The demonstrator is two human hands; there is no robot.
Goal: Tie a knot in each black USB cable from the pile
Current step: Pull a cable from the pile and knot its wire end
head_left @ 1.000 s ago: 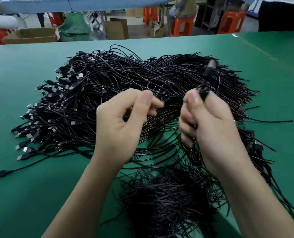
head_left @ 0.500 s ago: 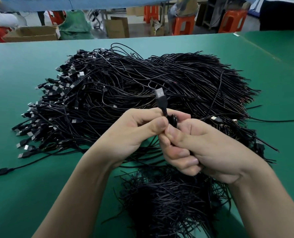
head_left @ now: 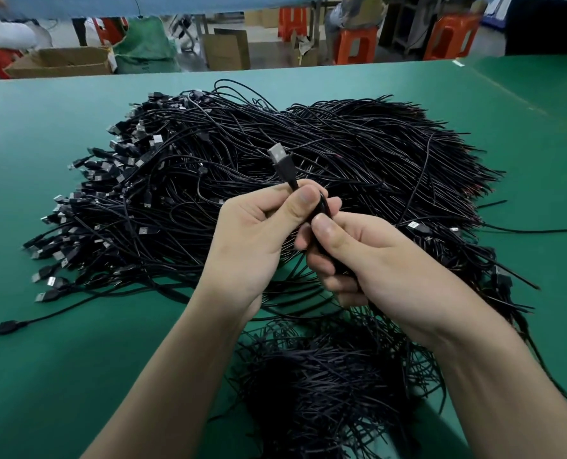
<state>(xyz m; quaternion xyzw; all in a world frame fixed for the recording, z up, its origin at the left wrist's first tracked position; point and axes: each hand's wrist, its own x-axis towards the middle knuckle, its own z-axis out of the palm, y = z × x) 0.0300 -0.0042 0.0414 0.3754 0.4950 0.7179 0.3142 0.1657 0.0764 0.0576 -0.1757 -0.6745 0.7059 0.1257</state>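
Observation:
A big pile of black USB cables (head_left: pixel 308 154) covers the green table (head_left: pixel 60 376), plugs fanned out to the left. Both hands meet above its near edge. My left hand (head_left: pixel 252 240) pinches one black USB cable (head_left: pixel 283 165) just below its plug, which sticks up and tilts left. My right hand (head_left: pixel 368 263) grips the same cable lower down, thumb on top, fingers curled around the bunched cord. The cord inside the right fist is hidden.
A smaller heap of black cables (head_left: pixel 325 385) lies close to me between my forearms. One stray cable's plug (head_left: pixel 2 327) lies at the left. Beyond the far table edge are cardboard boxes (head_left: pixel 60 62), orange stools (head_left: pixel 358 44) and seated people.
My hands, apart a second ago with the plug raised in the right hand, have come together. The plug now stands above my left thumb, shifted slightly up and left.

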